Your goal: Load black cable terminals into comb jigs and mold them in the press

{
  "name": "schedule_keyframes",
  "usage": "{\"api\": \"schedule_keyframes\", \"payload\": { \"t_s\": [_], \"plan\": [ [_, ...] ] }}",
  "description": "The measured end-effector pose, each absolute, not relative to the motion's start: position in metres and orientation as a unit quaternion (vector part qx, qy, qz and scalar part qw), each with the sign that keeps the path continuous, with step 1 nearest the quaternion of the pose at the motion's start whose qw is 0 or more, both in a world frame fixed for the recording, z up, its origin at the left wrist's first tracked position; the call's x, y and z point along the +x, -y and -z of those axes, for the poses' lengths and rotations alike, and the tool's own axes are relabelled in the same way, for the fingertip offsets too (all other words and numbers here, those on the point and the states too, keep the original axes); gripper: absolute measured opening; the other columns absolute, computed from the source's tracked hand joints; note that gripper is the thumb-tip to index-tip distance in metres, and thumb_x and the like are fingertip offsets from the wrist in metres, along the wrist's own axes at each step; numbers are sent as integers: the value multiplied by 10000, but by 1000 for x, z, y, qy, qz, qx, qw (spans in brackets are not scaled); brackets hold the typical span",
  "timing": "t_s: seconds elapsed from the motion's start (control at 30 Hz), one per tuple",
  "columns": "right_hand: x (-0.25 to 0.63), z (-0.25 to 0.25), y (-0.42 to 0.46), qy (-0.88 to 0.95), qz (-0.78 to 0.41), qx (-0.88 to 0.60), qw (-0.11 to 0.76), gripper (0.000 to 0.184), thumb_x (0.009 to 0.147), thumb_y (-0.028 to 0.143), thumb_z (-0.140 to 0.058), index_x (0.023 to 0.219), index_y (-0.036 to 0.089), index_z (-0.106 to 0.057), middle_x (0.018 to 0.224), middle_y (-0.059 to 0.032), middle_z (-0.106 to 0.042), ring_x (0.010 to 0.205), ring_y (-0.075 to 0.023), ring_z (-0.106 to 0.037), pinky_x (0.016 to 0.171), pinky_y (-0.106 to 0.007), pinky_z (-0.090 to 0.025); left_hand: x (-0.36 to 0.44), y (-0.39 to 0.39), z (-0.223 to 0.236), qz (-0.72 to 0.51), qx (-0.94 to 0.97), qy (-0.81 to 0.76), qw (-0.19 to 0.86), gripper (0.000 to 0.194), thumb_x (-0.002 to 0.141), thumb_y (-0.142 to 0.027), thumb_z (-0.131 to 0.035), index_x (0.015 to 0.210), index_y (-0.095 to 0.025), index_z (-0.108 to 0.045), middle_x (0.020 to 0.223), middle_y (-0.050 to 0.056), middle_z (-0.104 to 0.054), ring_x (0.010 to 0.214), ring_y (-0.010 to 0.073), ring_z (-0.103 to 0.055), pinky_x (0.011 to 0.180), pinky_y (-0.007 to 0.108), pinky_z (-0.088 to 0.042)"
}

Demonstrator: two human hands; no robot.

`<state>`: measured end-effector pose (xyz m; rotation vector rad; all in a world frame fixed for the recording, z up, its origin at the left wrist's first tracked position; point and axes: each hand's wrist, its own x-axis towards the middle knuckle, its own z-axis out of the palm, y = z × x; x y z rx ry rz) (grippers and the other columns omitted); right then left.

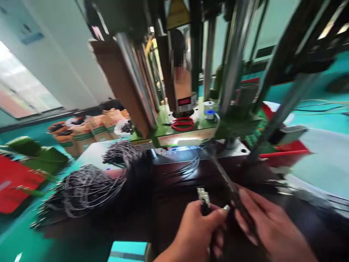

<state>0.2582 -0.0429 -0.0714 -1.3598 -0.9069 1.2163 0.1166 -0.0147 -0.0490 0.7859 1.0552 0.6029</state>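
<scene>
Low in the middle, my left hand (197,227) is closed on a cable connector (203,196), whose shiny metal end points up past the fingers. Another small metal tip shows beside the thumb. My right hand (268,222) grips a long, thin dark tool (225,176), blurred by motion, perhaps tweezers. Its far end reaches up to the front of a green press machine (229,125), by the lit opening. Several thin dark cables (188,167) lie in front of that opening. Whether the tool touches anything there I cannot tell.
Bundles of grey cables with metal ends (84,189) lie at the left. Red-handled scissors (182,123) and a blue-and-white spool (209,115) rest on the machine's ledge. Steel columns (240,54) rise overhead. A red bin (286,151) stands right; brown sacks (98,125) line the wall.
</scene>
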Motion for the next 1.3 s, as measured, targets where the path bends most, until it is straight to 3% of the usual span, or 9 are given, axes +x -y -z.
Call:
{"api": "schedule_keyframes", "payload": {
  "t_s": [0.13, 0.73, 0.93, 1.0, 1.13, 1.23, 1.3],
  "plan": [
    [259, 71, 40, 363, -540, -551, 523, 586, 875, 559, -464, 1315, 172, -480, 467, 57, -460, 365, -85, -368, 336, -190, -318, 115, 13, 45, -247, 378, -477, 754, 283, 735, -396, -645, 708, -143, -523, 456, -44, -466, 304, 51, -357, 244, 142, -267],
    [255, 64, 39, 401, -509, -587, 485, 620, 861, 586, -453, 1312, 164, -511, 439, 58, -433, 360, -90, -370, 324, -186, -320, 119, 14, 46, -232, 413, -448, 759, 284, 769, -393, -626, 731, -121, -552, 562, -22, -485, 356, 49, -395, 265, 140, -298],
    [254, 66, 43, 478, -440, -589, 479, 461, 913, 495, -426, 1262, 224, -558, 744, -12, -553, 509, -90, -466, 430, -196, -407, 121, 15, 52, -242, 411, -455, 752, 299, 749, -392, -650, 680, -142, -503, 444, -41, -456, 307, 53, -356, 269, 154, -281],
    [254, 66, 43, 478, -441, -589, 480, 456, 912, 494, -431, 1258, 227, -559, 733, -10, -552, 504, -89, -455, 420, -193, -397, 120, 16, 53, -250, 410, -451, 753, 300, 747, -390, -654, 687, -135, -509, 480, -28, -484, 322, 56, -376, 277, 160, -291],
    [261, 61, 45, 390, -524, -584, 481, 582, 878, 559, -451, 1329, 192, -481, 470, 59, -411, 385, -89, -358, 319, -180, -316, 113, 11, 47, -274, 372, -434, 773, 274, 729, -329, -695, 807, -104, -560, 660, 15, -560, 487, 83, -521, 435, 198, -451],
    [268, 57, 49, 337, -570, -564, 493, 633, 846, 561, -512, 1353, 188, -440, 504, 63, -416, 405, -87, -377, 307, -166, -314, 104, 4, 42, -309, 304, -423, 796, 310, 757, -280, -681, 995, -119, -566, 763, 13, -561, 642, 106, -589, 626, 257, -521],
    [271, 56, 50, 331, -579, -555, 497, 639, 842, 550, -527, 1353, 177, -437, 524, 57, -435, 407, -80, -380, 304, -159, -315, 102, 1, 41, -312, 292, -421, 800, 319, 779, -269, -657, 1044, -120, -558, 760, 9, -551, 641, 99, -582, 621, 247, -515]
  ]
}}
